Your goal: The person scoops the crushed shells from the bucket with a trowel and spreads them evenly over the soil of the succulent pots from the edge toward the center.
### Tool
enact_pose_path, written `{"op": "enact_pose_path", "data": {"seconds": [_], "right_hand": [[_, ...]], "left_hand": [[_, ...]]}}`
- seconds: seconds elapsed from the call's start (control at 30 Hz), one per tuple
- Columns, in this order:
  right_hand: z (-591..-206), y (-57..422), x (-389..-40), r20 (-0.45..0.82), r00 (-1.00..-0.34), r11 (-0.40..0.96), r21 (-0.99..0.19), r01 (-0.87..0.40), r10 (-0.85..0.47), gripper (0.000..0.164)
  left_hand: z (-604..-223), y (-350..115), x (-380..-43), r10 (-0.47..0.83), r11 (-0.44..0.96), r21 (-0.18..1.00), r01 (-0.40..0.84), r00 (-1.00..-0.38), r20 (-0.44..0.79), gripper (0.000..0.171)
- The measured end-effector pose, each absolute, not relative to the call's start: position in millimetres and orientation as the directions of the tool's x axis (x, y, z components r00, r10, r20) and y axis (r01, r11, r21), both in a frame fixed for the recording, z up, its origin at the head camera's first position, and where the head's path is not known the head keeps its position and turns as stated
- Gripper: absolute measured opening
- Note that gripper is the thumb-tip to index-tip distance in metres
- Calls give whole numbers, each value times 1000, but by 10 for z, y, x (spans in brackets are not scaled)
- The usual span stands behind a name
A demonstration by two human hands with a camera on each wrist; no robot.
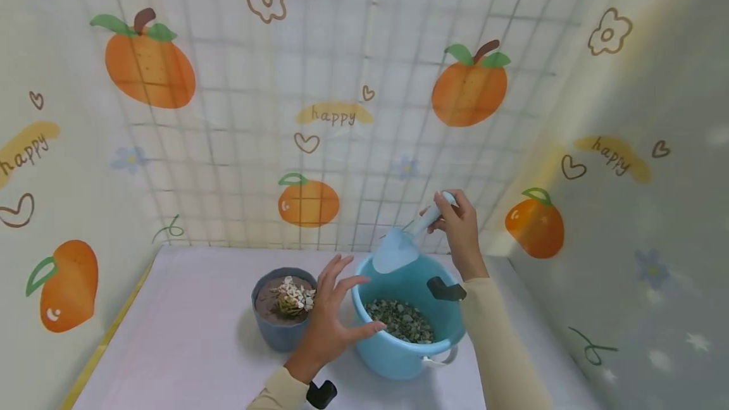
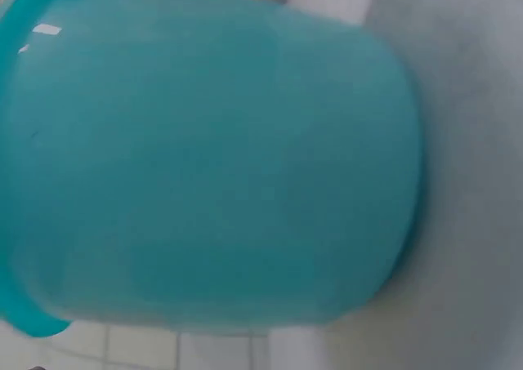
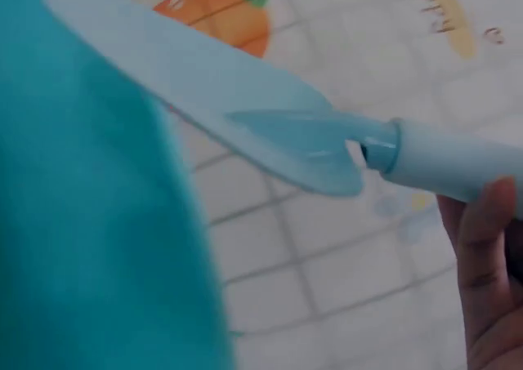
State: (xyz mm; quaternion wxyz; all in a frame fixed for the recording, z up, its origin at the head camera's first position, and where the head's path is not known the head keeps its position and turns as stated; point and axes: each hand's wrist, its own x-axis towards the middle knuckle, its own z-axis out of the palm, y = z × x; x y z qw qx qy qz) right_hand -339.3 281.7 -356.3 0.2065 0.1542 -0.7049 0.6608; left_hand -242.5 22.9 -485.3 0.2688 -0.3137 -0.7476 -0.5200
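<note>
In the head view my right hand [image 1: 460, 233] grips the handle of a light blue garden trowel [image 1: 397, 250], its blade tilted down over the mouth of a blue bucket [image 1: 393, 359]. The right wrist view shows the trowel's blade [image 3: 204, 68] from close by, with fingers around the pale handle. Gravel [image 1: 401, 320] lies in the bottom of the bucket. My left hand [image 1: 327, 321] is at the bucket's left side, thumb and fingers spread apart near the rim, holding nothing. The bucket's outer wall [image 2: 212, 166] fills most of the left wrist view.
Left of the bucket stands a grey-blue pot [image 1: 279, 334] of brown soil with a small white-flowered plant [image 1: 295, 296], partly behind my left hand. A white handle [image 1: 441, 358] hangs at the bucket's front. Behind the white table [image 1: 188, 334] hangs a fruit-printed curtain [image 1: 239, 163] over a wire grid.
</note>
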Motion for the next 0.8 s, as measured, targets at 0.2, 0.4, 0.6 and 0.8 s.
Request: {"op": "enact_pose_path", "data": {"seconds": [0.2,0.4,0.6,0.8], "right_hand": [[-3713,2877,-3239,430,-902,226,-875,-429,-47,27],[-3879,2911,-3170,333,-933,378,-853,-359,-134,26],[-4104,3009,-3266,286,-952,356,-882,-307,-113,27],[-4269,3032,-3350,298,-939,418,-841,-343,-171,28]], "left_hand": [[-5072,489,-2382,274,199,735,648,-757,594,60],[-5239,601,-2427,235,198,750,631,-773,589,39],[-5312,596,-2430,200,167,742,649,-760,619,36],[-5377,614,-2437,165,146,747,648,-761,628,39]]}}
